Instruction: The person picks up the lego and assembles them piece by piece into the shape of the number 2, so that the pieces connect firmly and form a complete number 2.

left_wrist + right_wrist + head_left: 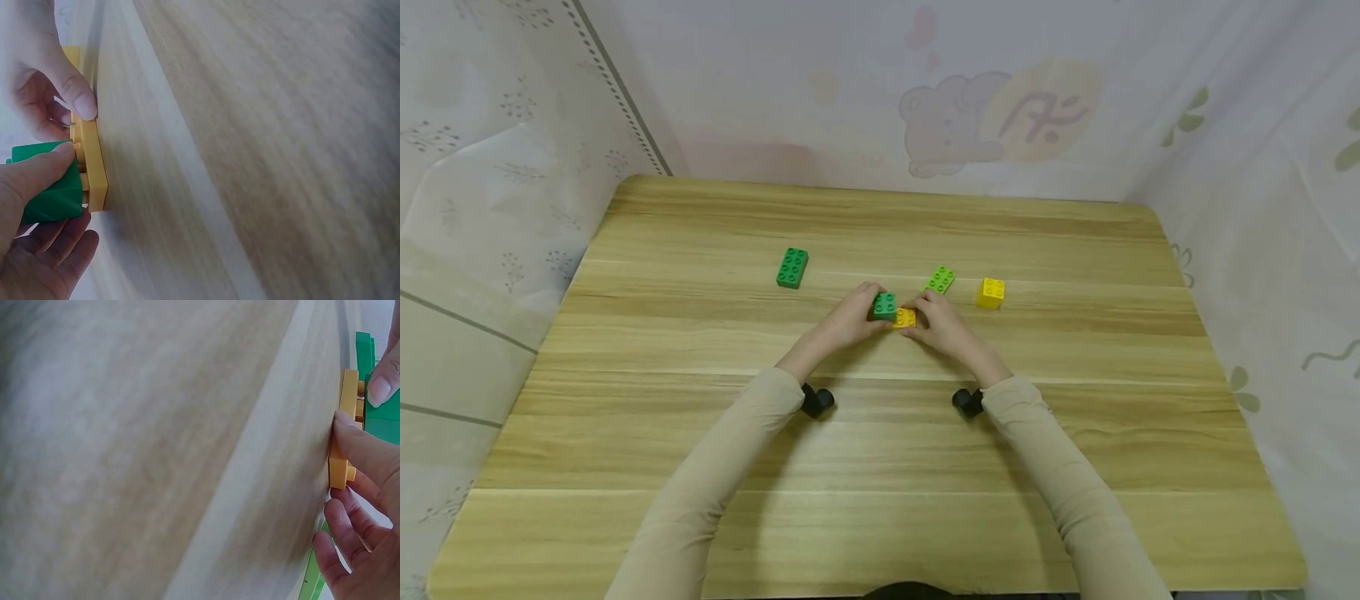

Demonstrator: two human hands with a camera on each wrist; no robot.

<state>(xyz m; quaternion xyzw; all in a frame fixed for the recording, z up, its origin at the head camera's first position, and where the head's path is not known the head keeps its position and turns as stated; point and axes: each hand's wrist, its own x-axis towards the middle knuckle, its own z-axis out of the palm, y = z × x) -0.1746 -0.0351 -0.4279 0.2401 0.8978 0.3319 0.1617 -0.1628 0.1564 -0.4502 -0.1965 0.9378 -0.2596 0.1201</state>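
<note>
My left hand (853, 318) pinches a green toy building brick (885, 306) between thumb and fingers. The brick sits over the left end of a flat orange-yellow building plate (906, 317), whose studs show beneath it in the left wrist view. Whether the two are fully pressed together I cannot tell. The plate (339, 459) lies on the table, and my right hand (943, 323) pinches its right end by the edges. Just beyond the right fingers is a flat light-green plate (940, 280), partly hidden by that hand.
On the wooden table (880, 467), a darker green brick (792, 267) lies at the back left. A yellow brick (991, 292) stands to the right of the light-green plate. Patterned curtains (820, 92) close off the back and both sides.
</note>
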